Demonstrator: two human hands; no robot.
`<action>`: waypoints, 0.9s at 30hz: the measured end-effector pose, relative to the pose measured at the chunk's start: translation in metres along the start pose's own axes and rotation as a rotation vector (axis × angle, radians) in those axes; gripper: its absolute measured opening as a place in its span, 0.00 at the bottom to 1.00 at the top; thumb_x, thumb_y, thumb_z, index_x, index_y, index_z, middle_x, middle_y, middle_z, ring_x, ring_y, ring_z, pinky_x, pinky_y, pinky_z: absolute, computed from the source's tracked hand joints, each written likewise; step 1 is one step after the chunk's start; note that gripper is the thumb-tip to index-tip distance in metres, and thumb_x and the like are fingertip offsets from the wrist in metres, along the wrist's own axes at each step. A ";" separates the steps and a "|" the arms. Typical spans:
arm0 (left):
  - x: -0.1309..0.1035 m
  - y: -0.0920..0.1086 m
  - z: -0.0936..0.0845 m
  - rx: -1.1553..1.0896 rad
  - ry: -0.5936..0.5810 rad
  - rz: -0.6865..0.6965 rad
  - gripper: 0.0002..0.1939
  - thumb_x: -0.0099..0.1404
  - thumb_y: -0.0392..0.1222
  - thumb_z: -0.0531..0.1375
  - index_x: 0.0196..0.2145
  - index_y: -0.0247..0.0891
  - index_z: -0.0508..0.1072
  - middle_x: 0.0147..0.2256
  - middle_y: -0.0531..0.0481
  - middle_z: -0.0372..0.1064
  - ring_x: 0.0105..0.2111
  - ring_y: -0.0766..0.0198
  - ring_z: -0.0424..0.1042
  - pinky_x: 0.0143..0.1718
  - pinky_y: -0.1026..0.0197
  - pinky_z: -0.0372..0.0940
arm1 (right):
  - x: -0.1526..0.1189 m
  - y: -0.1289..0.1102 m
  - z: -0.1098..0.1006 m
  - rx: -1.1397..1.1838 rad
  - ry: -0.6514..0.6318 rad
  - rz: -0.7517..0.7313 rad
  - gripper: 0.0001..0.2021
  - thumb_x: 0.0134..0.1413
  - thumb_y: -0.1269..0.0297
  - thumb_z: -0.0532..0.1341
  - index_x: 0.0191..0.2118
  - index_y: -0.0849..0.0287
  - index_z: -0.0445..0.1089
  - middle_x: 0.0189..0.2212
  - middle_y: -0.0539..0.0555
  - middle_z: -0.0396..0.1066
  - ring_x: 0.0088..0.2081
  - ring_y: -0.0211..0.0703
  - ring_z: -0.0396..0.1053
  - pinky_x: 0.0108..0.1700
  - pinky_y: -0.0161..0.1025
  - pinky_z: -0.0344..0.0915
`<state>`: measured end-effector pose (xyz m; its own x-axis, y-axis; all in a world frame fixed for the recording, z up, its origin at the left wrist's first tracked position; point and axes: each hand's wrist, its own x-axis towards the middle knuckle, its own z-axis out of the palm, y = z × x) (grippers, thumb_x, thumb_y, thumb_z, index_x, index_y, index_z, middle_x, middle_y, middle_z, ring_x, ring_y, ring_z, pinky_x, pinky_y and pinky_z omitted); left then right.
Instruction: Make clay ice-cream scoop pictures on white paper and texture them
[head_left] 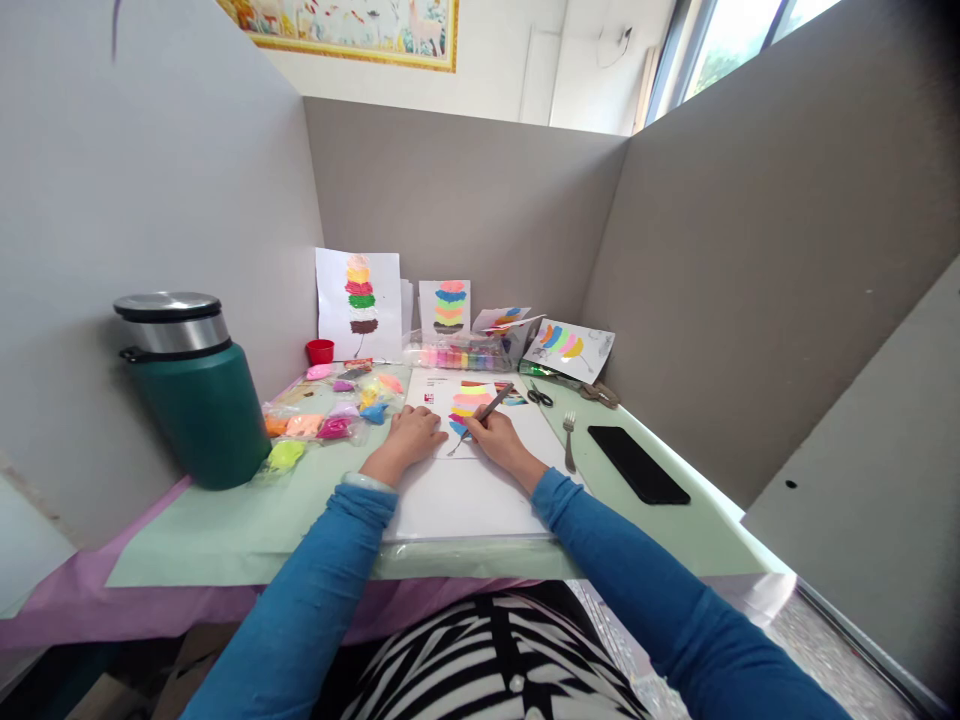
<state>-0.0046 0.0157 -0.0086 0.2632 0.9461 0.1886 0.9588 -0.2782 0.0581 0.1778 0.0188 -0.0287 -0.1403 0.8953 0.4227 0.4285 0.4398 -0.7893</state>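
A small sheet with coloured stripes (474,397) in yellow, orange, pink and blue lies on larger white paper (465,505) at the middle of the table. My right hand (495,437) is closed around a dark pen (496,401), its tip hidden by the fingers or too small to make out. Below the stripes a thin dark line runs down to the left. My left hand (415,436) rests flat on the left edge of the papers, fingers apart, holding nothing.
On the left stand a green bottle (206,410), bags of coloured clay (304,425) and a red cup (320,351). Behind are striped drawings (359,305) and a clear case (459,355). At right lie scissors (539,396), a fork (570,440) and a black phone (637,465). Grey partitions surround the table.
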 end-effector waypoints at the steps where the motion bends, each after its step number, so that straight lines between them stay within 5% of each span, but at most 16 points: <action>1: 0.000 0.000 0.000 0.000 -0.001 0.001 0.20 0.66 0.51 0.53 0.50 0.41 0.73 0.53 0.41 0.67 0.54 0.46 0.61 0.52 0.48 0.57 | 0.000 0.000 0.000 -0.002 0.004 -0.001 0.12 0.52 0.56 0.56 0.25 0.58 0.65 0.21 0.48 0.67 0.27 0.40 0.65 0.32 0.35 0.60; 27: 0.001 0.000 0.001 -0.006 0.000 -0.002 0.20 0.65 0.50 0.53 0.49 0.40 0.74 0.54 0.42 0.67 0.54 0.46 0.60 0.52 0.48 0.57 | 0.001 0.002 0.001 -0.003 0.025 0.014 0.10 0.52 0.58 0.56 0.25 0.58 0.64 0.21 0.47 0.66 0.26 0.38 0.63 0.33 0.35 0.58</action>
<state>-0.0047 0.0165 -0.0090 0.2616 0.9466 0.1887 0.9585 -0.2777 0.0643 0.1780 0.0203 -0.0301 -0.1119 0.8991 0.4231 0.4330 0.4273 -0.7936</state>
